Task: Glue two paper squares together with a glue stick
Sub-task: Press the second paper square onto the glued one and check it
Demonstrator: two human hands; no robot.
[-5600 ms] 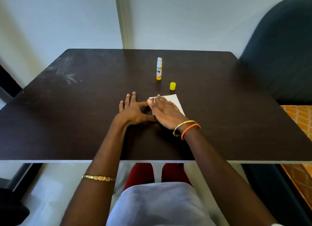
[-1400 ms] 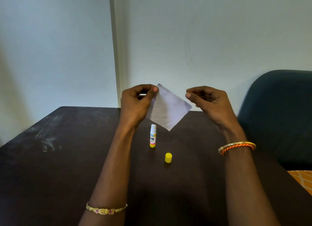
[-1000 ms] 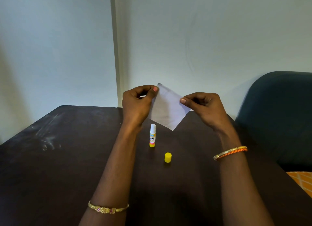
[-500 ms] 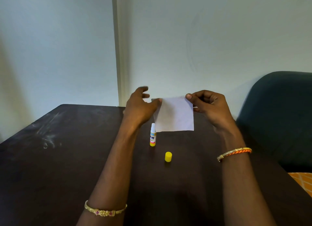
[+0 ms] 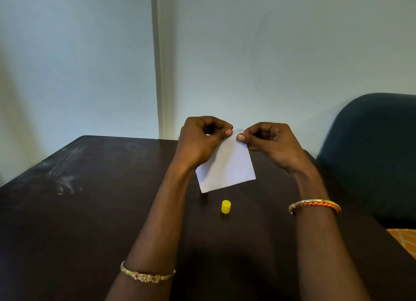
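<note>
A white paper square [image 5: 227, 168] hangs in the air above the dark table [image 5: 90, 199], tilted a little. My left hand [image 5: 200, 140] and my right hand [image 5: 270, 143] both pinch its top edge, thumbs close together. I cannot tell whether it is one sheet or two stuck together. The yellow glue cap [image 5: 225, 206] stands on the table just below the paper. The glue stick itself is hidden behind the paper and my left wrist.
A dark blue chair back [image 5: 371, 143] rises at the table's right edge. The pale wall stands right behind the table's far edge. An orange patterned cloth [image 5: 405, 240] shows at the lower right.
The paper was lifted off the table and turned in the air. Both hands have moved together along its top edge, and the paper now covers the glue stick.
</note>
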